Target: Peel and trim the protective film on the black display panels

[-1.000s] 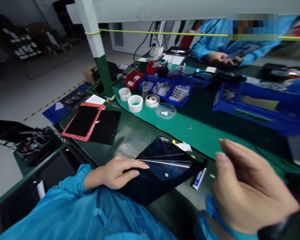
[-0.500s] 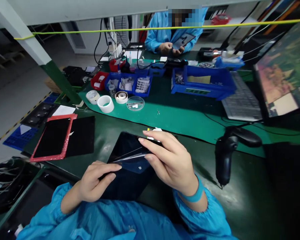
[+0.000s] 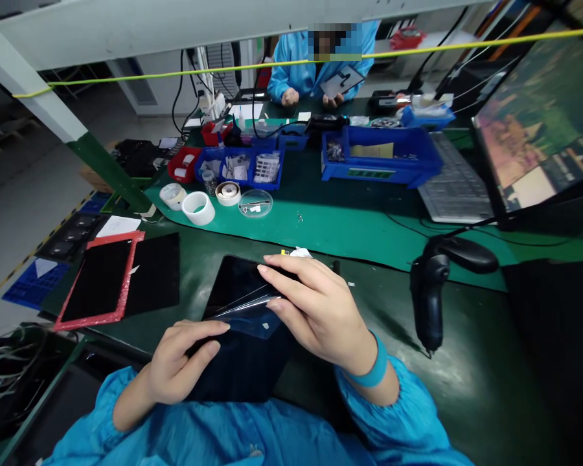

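Note:
A black glossy tablet-like screen (image 3: 243,369) lies before me at the near edge of the bench. Over its middle, a clear protective film (image 3: 247,327) is lifted into a fold with bright creases, and a small white tab shows on it. My right hand (image 3: 315,304) pinches the film's fold from the right, thumb below and fingers above. At the left side, my left hand (image 3: 179,359) closes thumb and index finger at the edge of the film and screen. Which of the two layers lies between those left fingers is partly hidden.
A black electric screwdriver (image 3: 427,301) stands to the right. Left lies a red-framed panel (image 3: 97,278) beside a black sheet (image 3: 155,272). Tape rolls (image 3: 198,208), parts bins (image 3: 267,168) and a long blue bin (image 3: 383,155) sit behind. Opposite, a co-worker (image 3: 291,65) holds a panel.
The view has shifted slightly, so things sit a little further left. My hands keep nearly the same hold on the film. The co-worker's hands have moved apart.

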`<state>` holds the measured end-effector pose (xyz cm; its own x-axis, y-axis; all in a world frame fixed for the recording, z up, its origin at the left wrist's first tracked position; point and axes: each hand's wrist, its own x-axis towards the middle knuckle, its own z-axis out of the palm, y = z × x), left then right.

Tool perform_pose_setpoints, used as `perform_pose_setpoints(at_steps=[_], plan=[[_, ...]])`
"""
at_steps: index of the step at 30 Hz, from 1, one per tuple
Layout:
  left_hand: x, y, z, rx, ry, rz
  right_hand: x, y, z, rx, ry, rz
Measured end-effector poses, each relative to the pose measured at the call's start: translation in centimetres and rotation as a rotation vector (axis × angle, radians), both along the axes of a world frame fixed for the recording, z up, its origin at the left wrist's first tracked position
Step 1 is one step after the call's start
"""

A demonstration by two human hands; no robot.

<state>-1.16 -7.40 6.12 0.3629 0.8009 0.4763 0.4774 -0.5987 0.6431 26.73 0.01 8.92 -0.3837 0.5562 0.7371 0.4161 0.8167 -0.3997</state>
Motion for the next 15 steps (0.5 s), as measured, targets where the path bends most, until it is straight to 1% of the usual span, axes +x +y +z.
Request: perform_pose_setpoints(at_steps=[7,12,15], plan=[[0.00,0.02,-0.01,-0.001,0.054,-0.045,-0.01,-0.01,0.16,-0.005,-0.045,-0.010],[0.05,0.15,0.12,0.003,0.074,-0.051,0.03,-0.02,0.23,-0.008,-0.079,-0.014],[0.41,0.36,0.35,-0.032,0.094,-0.110,0.02,-0.03,0.27,-0.016,-0.090,-0.009]])
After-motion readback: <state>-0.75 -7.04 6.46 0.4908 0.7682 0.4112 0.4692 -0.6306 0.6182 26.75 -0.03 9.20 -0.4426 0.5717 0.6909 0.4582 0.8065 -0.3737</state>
